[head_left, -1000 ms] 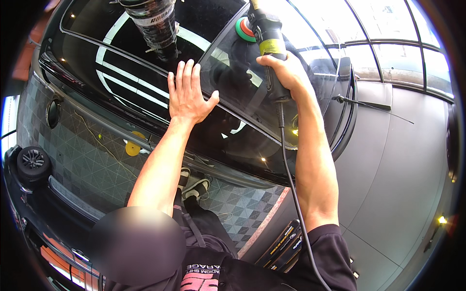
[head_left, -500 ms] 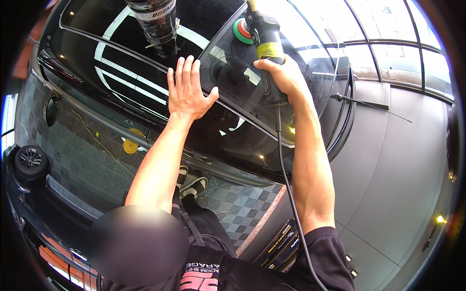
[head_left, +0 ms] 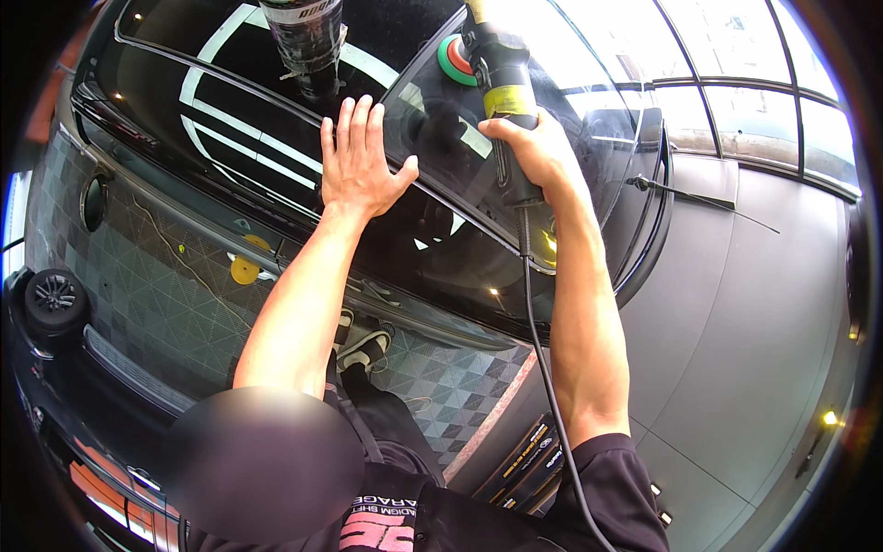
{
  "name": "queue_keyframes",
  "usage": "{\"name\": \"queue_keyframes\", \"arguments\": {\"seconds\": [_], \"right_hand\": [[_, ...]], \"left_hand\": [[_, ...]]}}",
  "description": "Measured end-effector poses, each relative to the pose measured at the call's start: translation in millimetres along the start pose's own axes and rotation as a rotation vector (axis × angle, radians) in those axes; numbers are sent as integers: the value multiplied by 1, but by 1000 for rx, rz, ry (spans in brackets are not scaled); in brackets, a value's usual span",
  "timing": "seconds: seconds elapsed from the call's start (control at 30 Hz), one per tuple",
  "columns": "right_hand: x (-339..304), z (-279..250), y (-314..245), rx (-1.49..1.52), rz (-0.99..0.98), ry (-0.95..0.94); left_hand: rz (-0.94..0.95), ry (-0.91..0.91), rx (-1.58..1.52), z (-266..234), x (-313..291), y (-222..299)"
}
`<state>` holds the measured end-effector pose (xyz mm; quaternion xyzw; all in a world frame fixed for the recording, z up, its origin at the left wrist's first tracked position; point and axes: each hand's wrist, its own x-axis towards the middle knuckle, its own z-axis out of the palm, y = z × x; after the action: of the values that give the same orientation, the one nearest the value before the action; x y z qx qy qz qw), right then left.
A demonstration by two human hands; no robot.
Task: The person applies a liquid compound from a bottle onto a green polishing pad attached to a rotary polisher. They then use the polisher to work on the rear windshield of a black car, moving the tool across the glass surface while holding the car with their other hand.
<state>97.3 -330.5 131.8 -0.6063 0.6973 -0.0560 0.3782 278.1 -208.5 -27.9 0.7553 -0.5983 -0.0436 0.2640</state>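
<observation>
My right hand (head_left: 536,152) is wrapped around the black body of a polisher (head_left: 504,69), which has yellow-green tape and a trailing cord. At its head shows a round green and orange pad (head_left: 453,61), at the glossy black car surface (head_left: 432,129); whether the two touch I cannot tell. Palm down on the same car lies my left hand (head_left: 361,164), fingers stretched out and thumb apart, holding nothing. Just beyond its fingertips is a dark cylindrical object (head_left: 305,41) with a light band and scuffed wrapping. Light strips reflect in the car's panels.
From the polisher a black cord (head_left: 544,354) runs down past my right forearm. A side mirror (head_left: 95,202) juts out at the left. Round yellow pads (head_left: 246,267) appear near the tiled floor (head_left: 432,386). Another dark car's wheel (head_left: 56,300) stands at lower left, flat boxes (head_left: 526,465) below.
Very little differs. The polisher and both hands hold nearly the same places; the view has shifted slightly, and the dark cylinder appears a little further right.
</observation>
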Motion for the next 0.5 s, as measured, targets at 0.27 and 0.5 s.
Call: {"name": "queue_keyframes", "arguments": {"seconds": [0.27, 0.5], "right_hand": [[-15, 2, 0, -22, -9, 2], [-32, 7, 4, -20, -15, -17]], "left_hand": [[-10, -21, 21, -1, 0, 1], [-6, -17, 21, 0, 0, 0]]}}
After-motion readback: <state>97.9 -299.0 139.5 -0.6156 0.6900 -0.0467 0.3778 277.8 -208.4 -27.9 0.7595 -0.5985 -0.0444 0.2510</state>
